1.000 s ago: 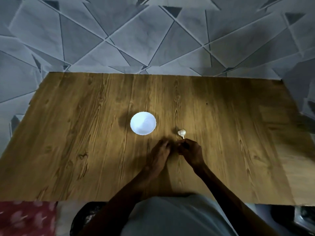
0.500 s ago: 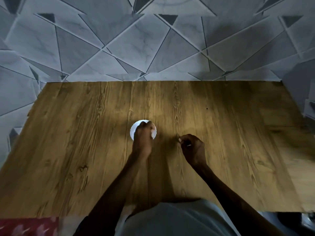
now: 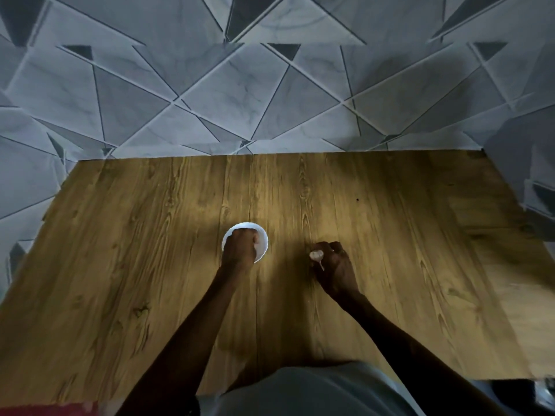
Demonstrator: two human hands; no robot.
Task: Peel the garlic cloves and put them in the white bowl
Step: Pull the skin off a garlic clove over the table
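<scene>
Garlic bulb (image 3: 316, 254): head view, 1 item. Small and pale with a papery skin, its dry stalk pointing toward 5 o'clock. Location: at 3 o'clock from the white bowl (image 3: 263, 244), near it but apart. Whether it rests on the desk (image 3: 150, 265) or is lifted just off it cannot be told. Held by the right hand (image 3: 338, 265), grip clamped round it with fingers curled, the bulb showing at the hand's 10 o'clock side.

Left hand (image 3: 240, 249): over the bowl, reaching in from 6 o'clock, fingers curled downward. Whether its grip holds a clove is hidden, as are the bowl's contents.

Handling, judged: light. The cloves are firm under brittle, flaky skin that slips and tears, and the bulb is apt to roll. Best hold: steady the bulb's body in 1 hand while the other pinches 1 outer clove and pries it from the stalk base.
</scene>
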